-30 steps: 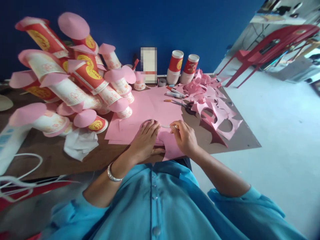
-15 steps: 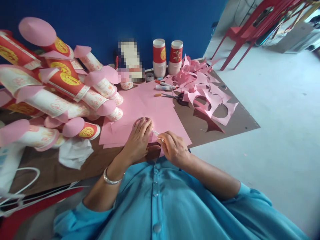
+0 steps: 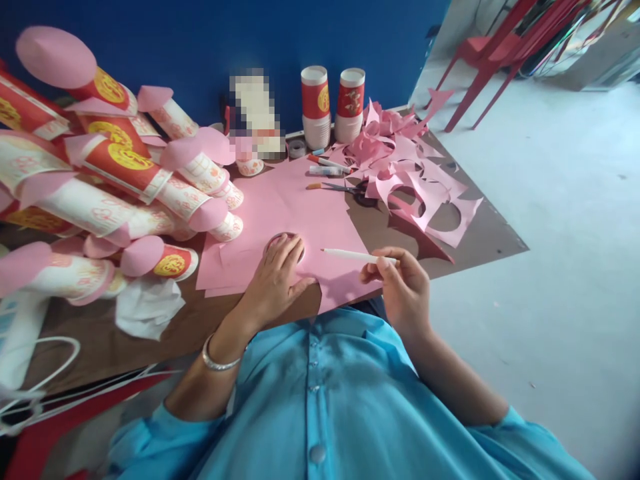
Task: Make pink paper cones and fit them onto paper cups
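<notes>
The tabletop [image 3: 380, 233] carries a large pile of paper cups with pink cones [image 3: 125, 160] left of the pink paper sheets [image 3: 305, 207], so much of the work appears done. The sheets show a broad uncut face, so paper seems left to mark and cut. Right of the sheets lie pink offcuts [image 3: 430, 207] with round holes, apparently from discs already removed. Behind the sheets, two upright cup stacks [image 3: 315, 100] have no cones on them. The left hand [image 3: 277, 267] lies flat over a round thing [image 3: 270, 241] near the sheets' front edge, its grip not closed, the thumb apart. Over the sheets' right side, the right hand [image 3: 403, 287] has its grip pinched on a slim white pen [image 3: 345, 254], the tip well apart from the round thing. Whether an outline is finished there is too small to tell. Scissors [image 3: 345, 189] lie at the sheets' far right edge, in neither hand.
</notes>
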The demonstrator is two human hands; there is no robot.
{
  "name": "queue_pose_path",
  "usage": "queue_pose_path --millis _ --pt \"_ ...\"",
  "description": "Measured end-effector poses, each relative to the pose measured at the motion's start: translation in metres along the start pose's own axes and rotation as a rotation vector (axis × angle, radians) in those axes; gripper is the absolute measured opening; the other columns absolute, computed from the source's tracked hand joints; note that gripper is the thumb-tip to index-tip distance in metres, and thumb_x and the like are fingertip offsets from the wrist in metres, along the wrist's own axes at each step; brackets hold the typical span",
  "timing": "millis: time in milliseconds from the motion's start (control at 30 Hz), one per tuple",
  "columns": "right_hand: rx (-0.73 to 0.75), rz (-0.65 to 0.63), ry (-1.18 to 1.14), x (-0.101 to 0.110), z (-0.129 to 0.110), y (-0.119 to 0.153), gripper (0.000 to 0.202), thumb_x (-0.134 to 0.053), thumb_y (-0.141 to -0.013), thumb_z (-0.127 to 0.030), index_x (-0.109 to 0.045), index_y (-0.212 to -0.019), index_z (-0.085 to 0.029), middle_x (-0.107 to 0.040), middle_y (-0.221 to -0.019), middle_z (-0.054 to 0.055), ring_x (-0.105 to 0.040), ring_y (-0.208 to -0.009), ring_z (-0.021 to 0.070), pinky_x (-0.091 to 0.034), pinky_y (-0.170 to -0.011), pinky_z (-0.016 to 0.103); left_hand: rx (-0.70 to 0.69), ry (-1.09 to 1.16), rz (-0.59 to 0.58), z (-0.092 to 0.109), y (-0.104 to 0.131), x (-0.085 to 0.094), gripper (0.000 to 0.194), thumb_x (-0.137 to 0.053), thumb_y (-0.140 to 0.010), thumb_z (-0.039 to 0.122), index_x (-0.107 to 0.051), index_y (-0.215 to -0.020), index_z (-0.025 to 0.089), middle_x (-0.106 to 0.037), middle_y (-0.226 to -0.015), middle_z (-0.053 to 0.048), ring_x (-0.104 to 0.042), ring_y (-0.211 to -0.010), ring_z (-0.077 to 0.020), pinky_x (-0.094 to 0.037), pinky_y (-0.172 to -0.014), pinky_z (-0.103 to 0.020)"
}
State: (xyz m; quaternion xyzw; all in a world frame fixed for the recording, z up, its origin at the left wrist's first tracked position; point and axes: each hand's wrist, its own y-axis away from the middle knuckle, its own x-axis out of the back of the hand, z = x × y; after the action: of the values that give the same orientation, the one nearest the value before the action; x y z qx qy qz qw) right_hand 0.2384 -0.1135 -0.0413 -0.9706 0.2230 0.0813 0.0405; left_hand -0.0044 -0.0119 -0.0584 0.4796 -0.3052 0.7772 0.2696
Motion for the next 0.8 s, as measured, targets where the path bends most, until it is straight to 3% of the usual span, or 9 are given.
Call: queue_pose_path --millis 133,433,533,700,800 --pt "-0.104 0.017 -0.127 0.005 0.001 -0.008 0.020 -0.076 -0.093 -0.043 -0.070 -0.096 -0.025 -0.067 -0.075 -0.002 -0.067 -0.064 0.0148 -0.059 -0.064 0.029 0.055 0.012 0.027 0.003 0.002 0.006 0.072 -0.052 -0.107 0.052 -0.029 -0.166 0.019 -0.042 -0.168 -0.022 -0.035 -0.161 -0.0354 -0.034 -0.132 -0.061" --pt "-0.163 -0.020 -0.103 0.013 0.002 -0.006 0.024 -0.076 -0.093 -0.049 -0.068 -0.097 -0.026 -0.063 -0.075 -0.002 -0.065 -0.063 0.0163 -0.057 -0.054 0.028 0.089 0.082 0.285 0.008 -0.002 0.025 0.045 -0.064 -0.103 0.036 -0.054 -0.146 0.023 -0.067 -0.144 -0.013 -0.063 -0.138 -0.0279 -0.054 -0.118 -0.050" --pt "-0.145 -0.039 -0.084 0.015 0.006 -0.004 0.023 -0.075 -0.095 -0.049 -0.069 -0.097 -0.027 -0.065 -0.075 -0.002 -0.066 -0.064 0.0170 -0.058 -0.057 0.029 0.122 0.083 0.338 0.005 -0.001 0.027 0.049 -0.069 -0.100 0.038 -0.055 -0.145 0.025 -0.067 -0.142 -0.012 -0.064 -0.135 -0.0279 -0.055 -0.116 -0.050" --pt "-0.161 -0.039 -0.122 0.016 0.008 -0.003 0.024 -0.079 -0.093 -0.048 -0.070 -0.098 -0.027 -0.066 -0.076 -0.001 -0.068 -0.064 0.0170 -0.060 -0.056 0.030 0.130 -0.063 0.206 -0.004 -0.001 0.024 0.084 -0.079 -0.091 0.047 -0.039 -0.160 0.022 -0.049 -0.162 -0.020 -0.044 -0.154 -0.0392 -0.042 -0.125 -0.062" --pt "-0.196 -0.032 -0.148 0.018 0.006 -0.003 0.024 -0.077 -0.094 -0.049 -0.070 -0.099 -0.027 -0.066 -0.077 -0.001 -0.067 -0.062 0.0165 -0.060 -0.052 0.029 0.195 -0.084 0.144 -0.007 -0.002 0.023 0.082 -0.081 -0.089 0.045 -0.043 -0.157 0.019 -0.058 -0.152 -0.020 -0.053 -0.145 -0.0395 -0.047 -0.120 -0.061"
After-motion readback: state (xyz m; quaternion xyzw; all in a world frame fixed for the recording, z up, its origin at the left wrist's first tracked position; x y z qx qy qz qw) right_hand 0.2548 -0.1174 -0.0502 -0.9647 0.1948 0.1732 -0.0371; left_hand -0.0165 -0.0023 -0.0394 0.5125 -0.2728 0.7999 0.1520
